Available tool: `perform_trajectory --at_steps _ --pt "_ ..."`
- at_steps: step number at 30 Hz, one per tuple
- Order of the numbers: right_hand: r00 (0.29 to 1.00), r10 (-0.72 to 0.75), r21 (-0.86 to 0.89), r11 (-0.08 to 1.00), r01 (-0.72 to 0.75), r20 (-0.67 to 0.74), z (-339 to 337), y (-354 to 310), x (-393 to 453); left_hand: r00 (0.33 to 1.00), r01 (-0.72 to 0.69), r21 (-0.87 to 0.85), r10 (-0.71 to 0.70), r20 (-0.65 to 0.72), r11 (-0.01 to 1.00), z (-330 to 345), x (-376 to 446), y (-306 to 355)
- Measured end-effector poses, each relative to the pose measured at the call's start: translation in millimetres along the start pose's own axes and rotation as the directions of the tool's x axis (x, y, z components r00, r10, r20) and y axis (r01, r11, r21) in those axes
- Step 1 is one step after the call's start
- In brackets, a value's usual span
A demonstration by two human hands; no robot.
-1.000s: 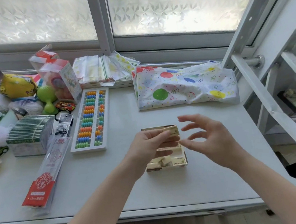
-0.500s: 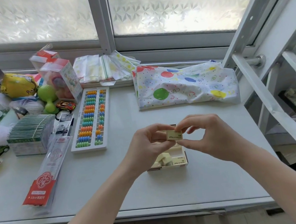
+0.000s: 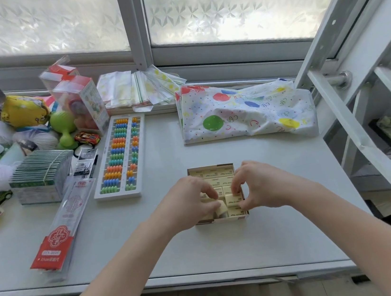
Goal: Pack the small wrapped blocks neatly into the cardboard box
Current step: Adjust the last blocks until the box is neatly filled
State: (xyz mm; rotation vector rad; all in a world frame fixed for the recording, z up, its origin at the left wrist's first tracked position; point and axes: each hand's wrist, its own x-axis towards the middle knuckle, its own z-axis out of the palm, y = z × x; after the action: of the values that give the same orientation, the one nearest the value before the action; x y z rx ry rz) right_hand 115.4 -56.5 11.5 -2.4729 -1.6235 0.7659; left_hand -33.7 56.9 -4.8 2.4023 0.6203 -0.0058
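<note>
A small open cardboard box lies on the grey table in front of me, filled with several pale yellow wrapped blocks lined up in rows at its far end. My left hand reaches into the box's near left part, and its thumb and fingers pinch a tilted block. From the right, my right hand comes in with curled fingertips pinching a flat block in the box's right column. Both hands hide much of the box's near half.
A white abacus with coloured beads lies left of the box. A long red-and-clear packet lies at the near left. A balloon-print bag lies behind. Toys, yarn and a stack of green packets crowd the left. A white ladder frame stands at right.
Both hands, which held one block up between them above the box, have dropped into the box. The right hand now sets a block down; the left holds a tilted one.
</note>
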Motion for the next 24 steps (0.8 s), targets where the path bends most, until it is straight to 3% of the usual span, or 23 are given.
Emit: perform_trajectory --at_steps 5,10,13,15,17,19,22,24 --pt "1.000 0.002 -0.083 0.997 0.000 0.023 -4.4 -7.4 7.2 0.999 -0.041 0.001 0.041 -0.001 0.999 -4.5 -1.2 -0.4" --pt "1.000 -0.010 0.021 1.000 0.010 -0.006 1.1 -4.2 8.2 0.998 -0.058 -0.033 0.058 -0.012 0.998 -4.0 -2.0 -5.2" --pt "1.000 -0.025 0.009 1.000 0.025 -0.001 2.6 1.5 7.4 0.997 0.007 -0.198 -0.023 -0.076 0.980 -3.6 0.3 -6.2" --pt "0.996 -0.031 0.184 0.982 0.047 -0.088 0.9 2.7 5.9 0.988 0.042 -0.375 -0.093 -0.119 0.926 -5.4 1.6 -6.5" --pt "0.983 -0.019 0.482 0.870 0.107 -0.183 0.4 0.3 3.7 0.984 0.054 -0.488 -0.130 -0.124 0.871 -7.5 0.7 -5.9" --pt "0.976 -0.045 0.611 0.774 0.169 -0.213 2.5 -3.4 1.2 0.983 0.050 -0.571 -0.142 -0.119 0.820 -8.4 -1.9 -4.0" --pt "0.938 -0.051 0.616 0.741 0.266 -0.343 9.7 -10.3 -4.5 0.977 0.101 -0.761 -0.207 -0.045 0.641 -9.0 -6.3 -0.2" --pt "0.836 -0.109 0.432 0.816 0.384 -0.537 14.7 -10.8 -9.2 0.966 0.187 -0.860 -0.246 0.075 0.474 -8.9 -10.1 1.4"
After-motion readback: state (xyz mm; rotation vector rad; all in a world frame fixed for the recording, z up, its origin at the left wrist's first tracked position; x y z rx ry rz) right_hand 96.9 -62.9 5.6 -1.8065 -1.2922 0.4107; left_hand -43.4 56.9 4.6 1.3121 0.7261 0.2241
